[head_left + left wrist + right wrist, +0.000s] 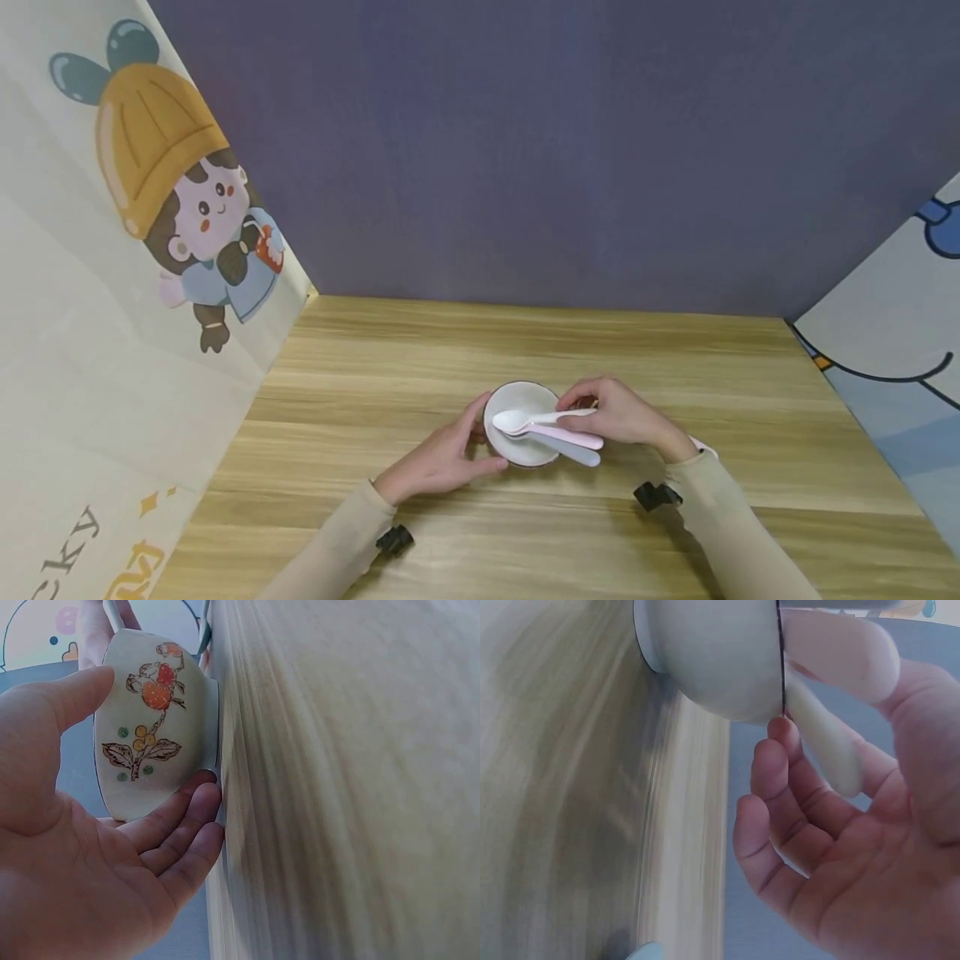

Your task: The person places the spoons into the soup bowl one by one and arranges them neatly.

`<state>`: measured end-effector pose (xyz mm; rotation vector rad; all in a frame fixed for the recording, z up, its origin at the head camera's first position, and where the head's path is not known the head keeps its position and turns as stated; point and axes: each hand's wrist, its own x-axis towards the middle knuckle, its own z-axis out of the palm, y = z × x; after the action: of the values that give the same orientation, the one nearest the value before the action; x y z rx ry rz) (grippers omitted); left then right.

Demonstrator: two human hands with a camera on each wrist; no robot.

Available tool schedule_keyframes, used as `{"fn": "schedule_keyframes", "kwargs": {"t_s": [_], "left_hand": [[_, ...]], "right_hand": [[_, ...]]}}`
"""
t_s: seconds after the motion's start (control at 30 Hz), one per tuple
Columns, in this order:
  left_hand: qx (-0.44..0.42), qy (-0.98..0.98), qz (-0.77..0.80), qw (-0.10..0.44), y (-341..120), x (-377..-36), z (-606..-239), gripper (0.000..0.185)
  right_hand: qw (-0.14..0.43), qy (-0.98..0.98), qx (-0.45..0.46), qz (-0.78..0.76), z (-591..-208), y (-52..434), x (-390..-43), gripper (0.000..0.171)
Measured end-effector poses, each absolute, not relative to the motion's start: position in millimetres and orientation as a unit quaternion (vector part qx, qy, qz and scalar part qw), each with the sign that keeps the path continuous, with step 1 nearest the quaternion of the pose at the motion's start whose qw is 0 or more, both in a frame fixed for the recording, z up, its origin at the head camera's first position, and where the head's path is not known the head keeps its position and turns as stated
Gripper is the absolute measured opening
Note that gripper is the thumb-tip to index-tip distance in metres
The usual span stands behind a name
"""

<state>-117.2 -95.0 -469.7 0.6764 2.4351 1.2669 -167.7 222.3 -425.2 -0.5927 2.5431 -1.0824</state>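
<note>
A small white bowl (pixel 517 454) with a dark rim sits upright on the wooden table; fruit and leaves are painted on its side. My left hand (pixel 450 454) holds it from the left, thumb on the near side and fingers low against the wall. Three spoons lean in it, bowls overlapping: a white spoon (pixel 512 421) on top, a pink spoon (pixel 585 439) and a grey spoon (pixel 581 454). At the bowl's right, my right hand (pixel 618 412) pinches the white spoon's handle (pixel 825 742) between thumb and index finger. The other fingers curl loosely beside the rim.
The wooden table (pixel 420 342) meets a dark purple-grey panel (pixel 525 167) at the back. Cartoon-printed walls stand at left and right. A pale edge (pixel 705 447) of something shows by the right cuff; its kind is hidden. Black wrist mounts (pixel 394 542) hang beneath both sleeves.
</note>
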Motion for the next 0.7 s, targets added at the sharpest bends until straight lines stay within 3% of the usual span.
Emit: {"fn": "schedule_keyframes", "kwargs": {"t_s": [0.5, 0.7], "left_hand": [[0.233, 0.851, 0.444, 0.156, -97, -116, -468, 0.106], [0.235, 0.851, 0.443, 0.155, -96, -117, -470, 0.106]], "right_hand": [[0.132, 0.882, -0.198, -0.408, -426, 226, -164, 0.014], [0.094, 0.886, -0.183, -0.415, -428, 238, -160, 0.018]]}}
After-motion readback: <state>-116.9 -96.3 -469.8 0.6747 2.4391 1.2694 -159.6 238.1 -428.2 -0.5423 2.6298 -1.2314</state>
